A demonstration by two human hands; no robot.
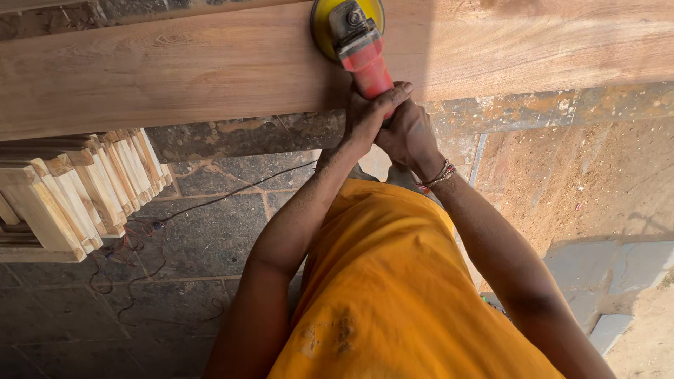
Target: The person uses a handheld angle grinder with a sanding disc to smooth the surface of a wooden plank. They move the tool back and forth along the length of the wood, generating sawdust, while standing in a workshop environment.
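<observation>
One long wooden plank spans the view at twelve o'clock. On it rests one red angle grinder with a yellow disc. Left hand and right hand both wrap fully closed around its handle, touching each other.

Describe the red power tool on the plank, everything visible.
The angle grinder has a red body, a grey metal gear head and a round yellow sanding disc. The disc lies flat on the broad face of a long pale wooden plank, partly cut off by the picture's top edge. The body points back toward the person. Both hands wrap its rear end: left hand in front, right hand behind. Whether the disc spins cannot be told.
</observation>
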